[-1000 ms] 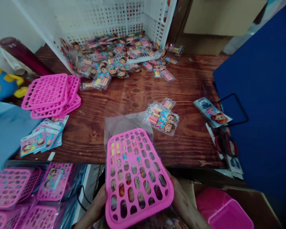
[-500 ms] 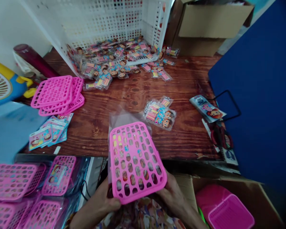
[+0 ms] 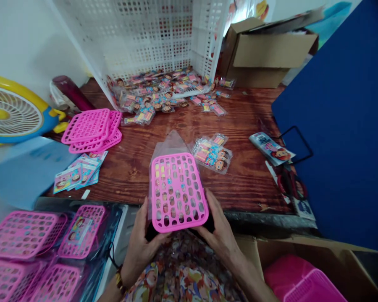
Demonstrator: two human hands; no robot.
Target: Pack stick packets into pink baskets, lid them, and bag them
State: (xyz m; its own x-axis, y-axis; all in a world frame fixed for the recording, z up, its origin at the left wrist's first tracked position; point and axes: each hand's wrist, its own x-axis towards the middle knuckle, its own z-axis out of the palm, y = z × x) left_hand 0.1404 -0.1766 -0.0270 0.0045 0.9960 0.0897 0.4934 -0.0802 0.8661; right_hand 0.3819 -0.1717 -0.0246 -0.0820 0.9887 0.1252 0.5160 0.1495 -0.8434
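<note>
Between my two hands is a pink plastic basket (image 3: 175,184) with a slotted lid on top, inside a clear plastic bag (image 3: 174,141) whose loose end sticks out at the far side. Small packed items show dimly through the slots. My left hand (image 3: 143,239) grips the basket's near left side, thumb at the front edge. On the right side my right hand (image 3: 219,228) holds it, fingers along the edge. Just beyond, on the wooden table (image 3: 239,180), lies a small pile of clear packets with cartoon heads (image 3: 212,153).
A white crate (image 3: 151,37) lies on its side, spilling packets. Pink lids (image 3: 90,128), cartoon cards (image 3: 78,173) and a fan (image 3: 15,111) are at left. Packed baskets (image 3: 23,235) stand lower left. Scissors (image 3: 291,184) lie right, above a carton (image 3: 305,247) with pink baskets.
The bagged basket has moved slightly away from me and levelled out. Both hands now show more fully along its sides. My view has shifted, showing more of the fan.
</note>
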